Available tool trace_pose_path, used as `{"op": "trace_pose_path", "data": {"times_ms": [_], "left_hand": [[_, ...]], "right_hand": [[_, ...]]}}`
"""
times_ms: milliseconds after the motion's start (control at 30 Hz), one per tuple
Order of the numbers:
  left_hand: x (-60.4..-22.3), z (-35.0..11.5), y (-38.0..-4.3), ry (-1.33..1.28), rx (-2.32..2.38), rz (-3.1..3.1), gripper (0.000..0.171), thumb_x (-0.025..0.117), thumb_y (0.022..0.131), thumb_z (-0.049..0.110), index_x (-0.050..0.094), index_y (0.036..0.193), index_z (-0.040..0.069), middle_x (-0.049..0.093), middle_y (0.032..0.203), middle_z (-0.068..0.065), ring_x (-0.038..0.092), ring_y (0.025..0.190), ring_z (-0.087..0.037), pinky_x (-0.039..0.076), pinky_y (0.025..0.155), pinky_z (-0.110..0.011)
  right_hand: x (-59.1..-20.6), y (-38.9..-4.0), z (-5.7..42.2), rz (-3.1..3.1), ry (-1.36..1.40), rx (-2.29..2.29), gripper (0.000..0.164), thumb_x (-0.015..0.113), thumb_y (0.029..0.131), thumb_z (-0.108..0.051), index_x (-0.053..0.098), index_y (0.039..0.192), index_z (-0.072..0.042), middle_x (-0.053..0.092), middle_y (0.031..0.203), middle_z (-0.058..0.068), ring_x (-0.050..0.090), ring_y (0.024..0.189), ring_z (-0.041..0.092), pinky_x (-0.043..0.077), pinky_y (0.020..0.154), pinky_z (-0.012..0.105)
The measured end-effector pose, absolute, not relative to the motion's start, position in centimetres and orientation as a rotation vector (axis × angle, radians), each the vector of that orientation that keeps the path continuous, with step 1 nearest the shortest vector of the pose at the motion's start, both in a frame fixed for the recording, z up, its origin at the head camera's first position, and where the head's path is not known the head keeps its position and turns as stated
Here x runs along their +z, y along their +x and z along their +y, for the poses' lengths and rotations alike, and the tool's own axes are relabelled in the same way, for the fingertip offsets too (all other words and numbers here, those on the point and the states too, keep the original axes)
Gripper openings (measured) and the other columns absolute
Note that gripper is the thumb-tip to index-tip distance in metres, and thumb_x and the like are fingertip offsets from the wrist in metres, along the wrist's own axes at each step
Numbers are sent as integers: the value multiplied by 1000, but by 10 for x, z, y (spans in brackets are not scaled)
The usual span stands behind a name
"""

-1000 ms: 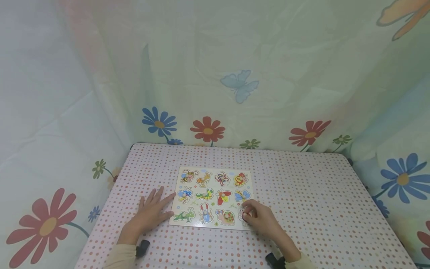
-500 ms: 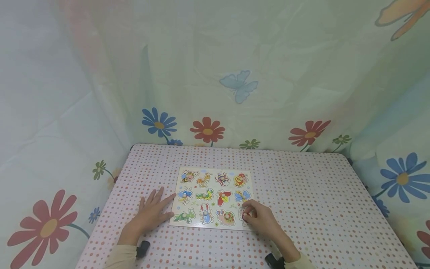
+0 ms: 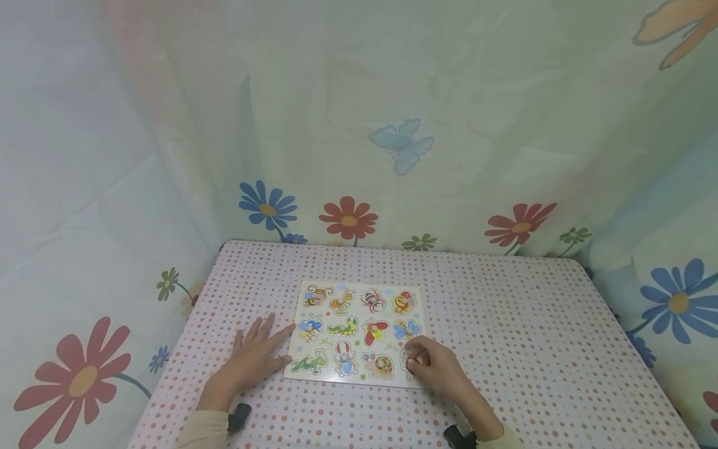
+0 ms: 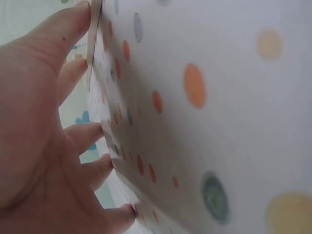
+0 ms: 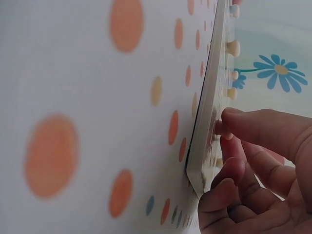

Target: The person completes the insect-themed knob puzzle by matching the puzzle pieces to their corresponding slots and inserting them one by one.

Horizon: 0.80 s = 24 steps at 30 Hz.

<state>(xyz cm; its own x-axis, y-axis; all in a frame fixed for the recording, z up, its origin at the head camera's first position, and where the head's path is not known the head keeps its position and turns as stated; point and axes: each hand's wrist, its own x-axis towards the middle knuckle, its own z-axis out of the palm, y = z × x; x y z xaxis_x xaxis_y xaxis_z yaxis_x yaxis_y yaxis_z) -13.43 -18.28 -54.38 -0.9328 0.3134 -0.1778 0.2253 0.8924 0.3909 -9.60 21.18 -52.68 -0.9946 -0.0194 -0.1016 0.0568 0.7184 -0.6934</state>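
Note:
A wooden knob puzzle board (image 3: 358, 300) with several colourful insect pieces lies flat on the table. At its lower right corner my right hand (image 3: 436, 366) pinches the small knob (image 5: 223, 128) of a puzzle piece (image 3: 404, 359) between thumb and index finger. That piece sits at the board's surface and is mostly hidden by the hand. My left hand (image 3: 249, 360) lies spread at the board's left side, thumb and index fingertips at its edge. In the left wrist view the other fingertips (image 4: 97, 168) of this hand rest on the tablecloth.
The table (image 3: 505, 324) has a dotted cloth. Printed curtains (image 3: 314, 125) with flowers and butterflies hang behind it and along both sides. Further knobs (image 5: 233, 48) stick up along the board. A black wrist strap (image 3: 239, 416) shows at the left sleeve.
Both hands stay where they are against the board, the right fingers still at the corner piece. The whole head view has shifted slightly.

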Motion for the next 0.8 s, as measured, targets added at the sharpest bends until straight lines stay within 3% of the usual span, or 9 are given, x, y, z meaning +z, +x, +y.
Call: {"op": "trace_pose_path", "data": {"times_ms": [300, 600, 800], "left_hand": [[-539, -182, -130, 400, 528, 2861, 66, 65, 94, 48, 43, 154, 29, 19, 164, -16, 12, 149, -41, 3, 114, -70], [-527, -174, -118, 378, 685, 2928, 54, 64, 97, 43, 55, 145, 20, 44, 153, -12, 38, 141, -34, 30, 114, -58], [-520, -163, -102, 337, 761, 2952, 51, 65, 97, 41, 56, 142, 20, 46, 152, -9, 41, 140, -31, 34, 113, -56]], "right_hand": [[-523, -96, 214, 2801, -2, -1186, 29, 79, 84, -5, 69, 110, -13, 63, 85, -8, 52, 67, 12, 45, 55, 23], [-516, -98, 229, 2868, 33, -1258, 30, 77, 85, -7, 69, 114, -9, 64, 86, -3, 55, 72, 12, 48, 60, 24], [-510, -91, 236, 2884, 85, -1280, 27, 74, 89, -9, 68, 115, -8, 63, 87, -2, 54, 73, 14, 48, 60, 22]]}}
